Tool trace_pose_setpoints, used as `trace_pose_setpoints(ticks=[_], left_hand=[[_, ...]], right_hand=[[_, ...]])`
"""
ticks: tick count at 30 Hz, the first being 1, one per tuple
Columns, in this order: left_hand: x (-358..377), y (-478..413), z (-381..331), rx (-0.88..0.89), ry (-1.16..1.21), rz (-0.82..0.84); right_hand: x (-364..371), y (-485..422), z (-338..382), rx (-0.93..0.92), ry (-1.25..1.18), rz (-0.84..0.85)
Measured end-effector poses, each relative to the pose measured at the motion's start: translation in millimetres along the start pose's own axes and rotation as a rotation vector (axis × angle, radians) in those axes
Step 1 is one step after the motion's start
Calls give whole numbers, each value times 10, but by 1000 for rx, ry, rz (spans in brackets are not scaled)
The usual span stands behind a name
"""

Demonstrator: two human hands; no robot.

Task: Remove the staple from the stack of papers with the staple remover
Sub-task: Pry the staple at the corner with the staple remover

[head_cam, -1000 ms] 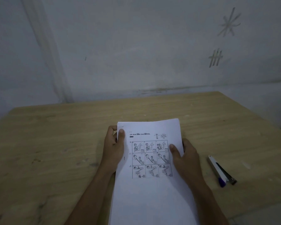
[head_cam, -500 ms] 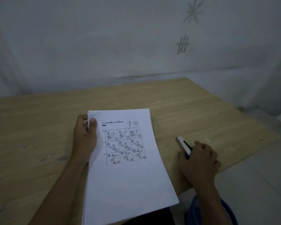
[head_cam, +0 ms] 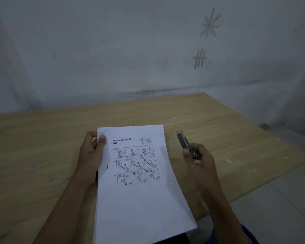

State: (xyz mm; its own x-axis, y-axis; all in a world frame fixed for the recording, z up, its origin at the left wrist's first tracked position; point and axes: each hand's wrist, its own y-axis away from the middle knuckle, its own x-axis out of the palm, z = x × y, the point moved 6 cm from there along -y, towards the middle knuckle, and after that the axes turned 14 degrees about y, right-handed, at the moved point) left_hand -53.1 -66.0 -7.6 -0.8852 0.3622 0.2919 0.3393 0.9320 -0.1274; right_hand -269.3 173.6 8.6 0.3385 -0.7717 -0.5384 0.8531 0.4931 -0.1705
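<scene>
The stack of papers (head_cam: 139,199) lies on the wooden desk (head_cam: 42,138), its near end sticking out past the desk's front edge. The top sheet shows a grid of small drawings. The left hand (head_cam: 91,154) grips the stack at its far left corner, thumb pressed on top and fingers (head_cam: 88,136) curled round the side edge. The staple itself is too small to make out. Just to the right of the papers, the right hand (head_cam: 199,164) holds the staple remover (head_cam: 184,142), fingers wrapped round its near end, the far end pointing away towards the wall (head_cam: 113,50). Scratched marks (head_cam: 199,58) show on the wall.
</scene>
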Motion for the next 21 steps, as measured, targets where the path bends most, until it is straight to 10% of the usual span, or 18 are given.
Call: trace_pose_setpoints(ticks=[8, 21], left_hand=[[-100, -2, -44, 23, 72, -102], [-127, -25, 53, -60, 242, -186]], right_hand=[[679, -293, 961, -140, -659, 590], [1592, -614, 1669, -454, -248, 694]])
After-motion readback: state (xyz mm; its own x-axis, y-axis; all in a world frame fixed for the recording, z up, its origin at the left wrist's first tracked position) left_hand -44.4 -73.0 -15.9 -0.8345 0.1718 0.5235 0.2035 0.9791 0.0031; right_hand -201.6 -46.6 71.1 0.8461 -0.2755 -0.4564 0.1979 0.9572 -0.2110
